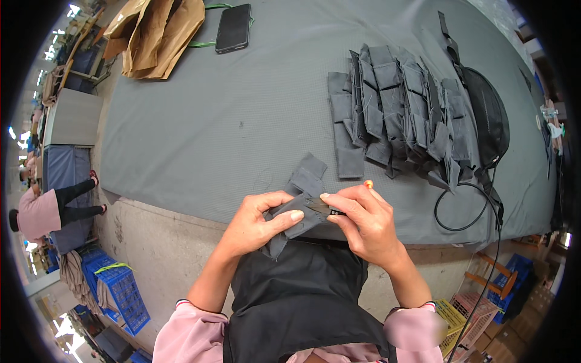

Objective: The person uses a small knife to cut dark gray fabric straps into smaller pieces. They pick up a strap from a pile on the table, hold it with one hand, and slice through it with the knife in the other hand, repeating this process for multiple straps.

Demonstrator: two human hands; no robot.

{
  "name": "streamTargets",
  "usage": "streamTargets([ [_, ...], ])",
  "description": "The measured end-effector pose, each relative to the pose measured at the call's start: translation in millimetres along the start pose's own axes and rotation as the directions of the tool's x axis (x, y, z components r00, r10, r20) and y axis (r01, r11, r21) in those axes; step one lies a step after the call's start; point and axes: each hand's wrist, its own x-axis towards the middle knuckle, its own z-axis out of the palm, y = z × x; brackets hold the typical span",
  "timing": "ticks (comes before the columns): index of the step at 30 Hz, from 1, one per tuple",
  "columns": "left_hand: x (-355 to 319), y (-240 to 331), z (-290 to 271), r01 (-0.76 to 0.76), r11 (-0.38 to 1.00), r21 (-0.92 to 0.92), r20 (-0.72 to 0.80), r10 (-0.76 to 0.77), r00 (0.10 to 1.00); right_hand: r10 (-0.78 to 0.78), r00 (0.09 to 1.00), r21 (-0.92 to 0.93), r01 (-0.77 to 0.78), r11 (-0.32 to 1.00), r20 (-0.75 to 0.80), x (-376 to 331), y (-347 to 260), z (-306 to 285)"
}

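Near the table's front edge, my left hand (257,222) is closed on a dark grey fabric piece (308,172), thumb on top. Part of the fabric extends past the fingers onto the table, and a lower end hangs toward my black apron. My right hand (366,221) pinches small thread snips (319,206), their dark pointed blades lying against the fabric beside my left fingertips. Most of the snips' handle is hidden in the hand. A small orange-and-yellow thing (368,184) shows at my right fingers; I cannot tell whether it is part of the snips.
Stacked grey fabric pieces (393,109) with loose threads lie on the grey-covered table (242,121), right of centre. Beyond them are a black bag (487,115) and a looped black cable (437,212). A phone (233,28) and brown paper bag (160,39) lie far left. Another person (41,212) stands left.
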Motion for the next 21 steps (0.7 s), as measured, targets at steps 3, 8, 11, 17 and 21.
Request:
streamTargets([
  [3,0,3,0,-0.004,1.000,0.011,0.015,0.004,1.000,-0.038,0.999,-0.046,0.039,0.998,0.010,2,-1,-2],
  [8,0,-3,-4,-0.003,1.000,0.019,0.048,0.002,0.999,-0.033,0.998,-0.015,0.032,0.999,-0.061,-4,5,5],
  [11,-1,-3,1,-0.044,0.999,-0.026,0.028,0.045,0.999,-0.005,0.987,0.024,0.009,1.000,-0.163,-8,4,10],
  [17,1,-3,0,-0.043,0.995,0.091,0.023,0.041,0.999,-0.039,0.996,-0.067,0.033,0.997,-0.084,-4,-4,1],
  [21,2,0,9,-0.121,0.974,0.193,-0.071,0.137,0.988,-0.071,0.997,-0.150,0.065,0.987,-0.039,-2,-7,-4],
])
